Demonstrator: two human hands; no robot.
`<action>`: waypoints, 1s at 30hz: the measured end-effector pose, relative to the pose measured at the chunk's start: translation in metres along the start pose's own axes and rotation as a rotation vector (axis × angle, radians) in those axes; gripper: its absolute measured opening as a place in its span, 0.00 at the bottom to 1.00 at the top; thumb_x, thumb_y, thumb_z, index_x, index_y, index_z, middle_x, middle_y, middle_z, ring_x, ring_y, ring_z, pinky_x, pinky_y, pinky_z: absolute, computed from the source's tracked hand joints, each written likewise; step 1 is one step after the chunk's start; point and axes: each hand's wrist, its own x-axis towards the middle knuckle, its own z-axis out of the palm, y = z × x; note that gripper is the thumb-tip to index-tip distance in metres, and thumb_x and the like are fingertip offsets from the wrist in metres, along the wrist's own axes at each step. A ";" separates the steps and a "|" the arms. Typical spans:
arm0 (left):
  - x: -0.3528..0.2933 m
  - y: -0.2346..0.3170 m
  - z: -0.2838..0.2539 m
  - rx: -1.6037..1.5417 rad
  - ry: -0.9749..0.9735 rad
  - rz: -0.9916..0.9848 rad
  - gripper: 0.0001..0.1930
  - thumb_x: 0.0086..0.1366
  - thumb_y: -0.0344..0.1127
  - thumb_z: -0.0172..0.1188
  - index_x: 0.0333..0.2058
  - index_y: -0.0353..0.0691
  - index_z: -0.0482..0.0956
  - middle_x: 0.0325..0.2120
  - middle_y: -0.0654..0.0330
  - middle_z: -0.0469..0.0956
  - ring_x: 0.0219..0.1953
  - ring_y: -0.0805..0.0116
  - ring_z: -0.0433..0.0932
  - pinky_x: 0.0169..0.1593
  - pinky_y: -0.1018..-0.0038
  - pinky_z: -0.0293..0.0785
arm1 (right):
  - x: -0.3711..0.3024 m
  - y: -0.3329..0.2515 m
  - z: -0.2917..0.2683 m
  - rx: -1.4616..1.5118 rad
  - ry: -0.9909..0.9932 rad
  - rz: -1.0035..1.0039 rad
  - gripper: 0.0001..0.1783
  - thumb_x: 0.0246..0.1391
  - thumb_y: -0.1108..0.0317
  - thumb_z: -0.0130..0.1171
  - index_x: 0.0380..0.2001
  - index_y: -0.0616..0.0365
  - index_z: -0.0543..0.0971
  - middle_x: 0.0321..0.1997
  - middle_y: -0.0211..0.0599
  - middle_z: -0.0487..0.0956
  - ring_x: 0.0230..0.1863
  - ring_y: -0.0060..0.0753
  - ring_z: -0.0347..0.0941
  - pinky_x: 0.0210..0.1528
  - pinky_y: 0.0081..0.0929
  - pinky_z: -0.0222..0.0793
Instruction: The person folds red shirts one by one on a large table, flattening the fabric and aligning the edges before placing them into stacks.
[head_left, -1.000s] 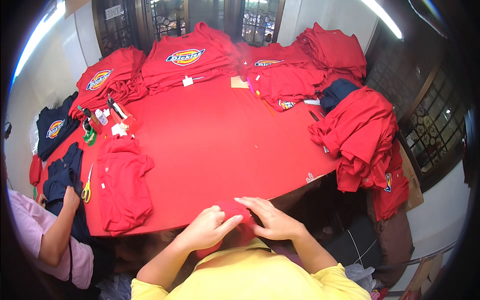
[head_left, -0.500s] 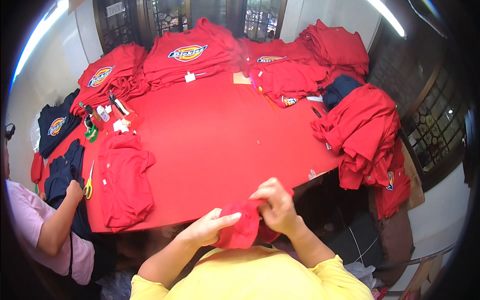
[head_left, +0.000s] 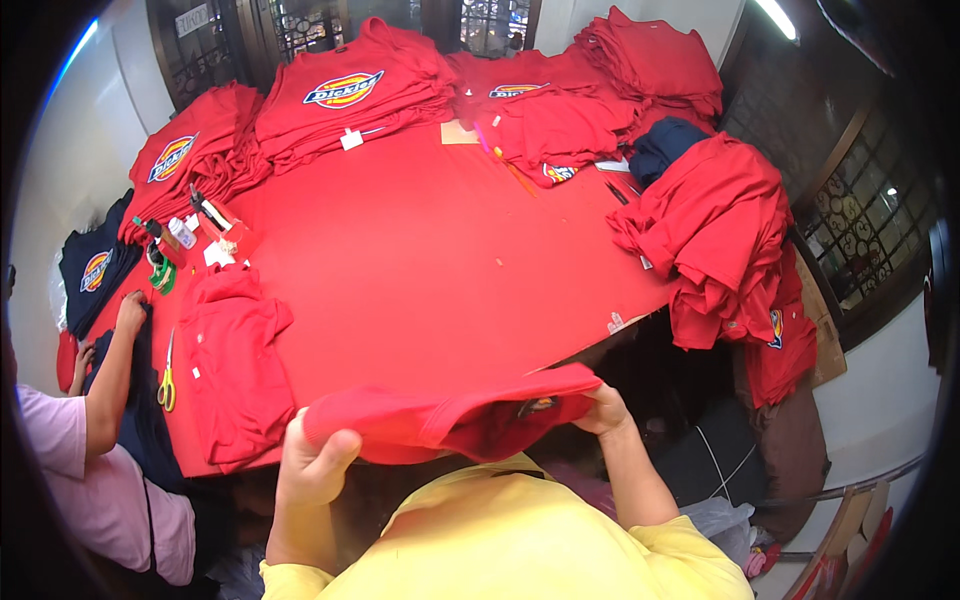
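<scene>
A red shirt (head_left: 390,415) is stretched between my two hands, just off the table's near edge and in front of my body. Its left end is gripped by my left hand (head_left: 318,462), thumb on top. On the other end, my right hand (head_left: 606,410) is closed around the cloth, its fingers partly hidden. Inside the open fold a small part of a coloured print shows. A folded red shirt (head_left: 238,370) lies on the red tabletop (head_left: 420,260) to the left of my hands.
Red shirt stacks (head_left: 350,100) line the far edge, and a loose red heap (head_left: 715,240) sits at the right. Yellow-handled scissors (head_left: 167,385) and small bottles (head_left: 182,232) lie left. A co-worker in a pink shirt (head_left: 110,480) handles dark cloth (head_left: 140,400).
My hands have moved apart, spreading the bunched red shirt wide between them. The co-worker's hand has moved farther up the table, and my view has shifted slightly.
</scene>
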 end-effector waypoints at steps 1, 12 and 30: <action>-0.005 0.002 -0.014 -0.038 -0.040 -0.013 0.22 0.62 0.41 0.65 0.44 0.25 0.77 0.32 0.59 0.80 0.33 0.73 0.76 0.39 0.76 0.69 | -0.005 -0.009 0.019 0.226 -0.119 -0.131 0.33 0.57 0.42 0.55 0.53 0.60 0.74 0.42 0.36 0.80 0.48 0.41 0.73 0.52 0.39 0.66; -0.009 -0.012 -0.062 -0.167 0.334 -0.043 0.14 0.63 0.36 0.59 0.33 0.25 0.80 0.29 0.50 0.82 0.31 0.63 0.82 0.38 0.68 0.77 | -0.003 -0.053 -0.048 0.086 0.002 -0.153 0.33 0.53 0.59 0.66 0.56 0.67 0.67 0.57 0.48 0.74 0.56 0.39 0.73 0.59 0.41 0.67; 0.010 -0.017 -0.052 -0.248 0.379 0.256 0.08 0.50 0.26 0.69 0.26 0.28 0.79 0.24 0.49 0.80 0.26 0.57 0.80 0.31 0.66 0.73 | 0.100 -0.237 0.036 -1.100 0.025 -0.315 0.07 0.40 0.80 0.64 0.27 0.62 0.84 0.30 0.30 0.70 0.35 0.23 0.67 0.36 0.19 0.62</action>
